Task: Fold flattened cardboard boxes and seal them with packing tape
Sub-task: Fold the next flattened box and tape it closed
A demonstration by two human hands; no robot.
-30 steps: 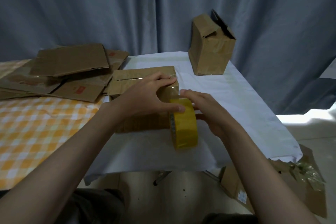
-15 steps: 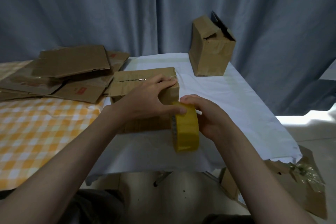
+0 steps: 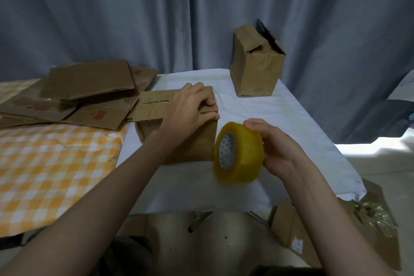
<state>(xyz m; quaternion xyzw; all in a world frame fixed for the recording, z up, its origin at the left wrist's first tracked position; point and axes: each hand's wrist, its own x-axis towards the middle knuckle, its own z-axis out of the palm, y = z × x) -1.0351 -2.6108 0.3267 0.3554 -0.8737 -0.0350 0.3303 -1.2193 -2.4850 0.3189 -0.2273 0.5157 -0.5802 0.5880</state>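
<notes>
So the box (image 3: 179,125) sits on the white-covered counter (image 3: 291,119), and everything else goes off that. Left hand (image 3: 188,107) lies on top of the box at its right end, fingers curled over the top edge, thumb against the side. Right hand (image 3: 271,145) grips a yellow tape roll (image 3: 238,152) just right of the box, roll turned on edge. Flat cardboard (image 3: 85,94) is piled left of the box, and a second box (image 3: 256,60) stands behind it, flaps loose.
</notes>
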